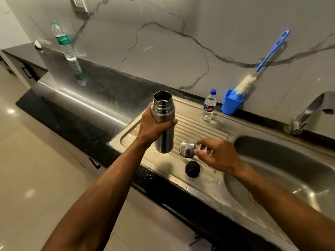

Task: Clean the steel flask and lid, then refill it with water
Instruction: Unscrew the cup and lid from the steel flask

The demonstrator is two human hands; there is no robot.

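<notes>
Fingers of the left hand (154, 124) are wrapped round the upper body of the steel flask (164, 122), the thumb lying across its front just below the threaded neck. It is held upright and lifted above the ribbed draining board (204, 124), its mouth open with no cap on it, so the shiny inside of the neck shows.

Fingers of the right hand (217, 154) are loosely spread and slightly bent, holding nothing; the thumb tip and forefinger hover at the right side of the steel cup lid (187, 148), very near or just touching it, which I cannot tell. That lid sits mouth down on the draining board, just right of the flask's base. A black stopper (192, 168) lies on the board in front of it, near the sink's front edge and apart from the hand.

Further right is the steel sink basin (290, 169), with a tap (308, 113) behind it. At the back of the board stands a small water bottle (209, 105) with a blue cap, and just beside it a blue cup (231, 104) holding a bottle brush (261, 64) that leans against the marble wall (163, 42). Far left on the dark counter (90, 105) stands a tall water bottle (62, 40) with a green cap.
</notes>
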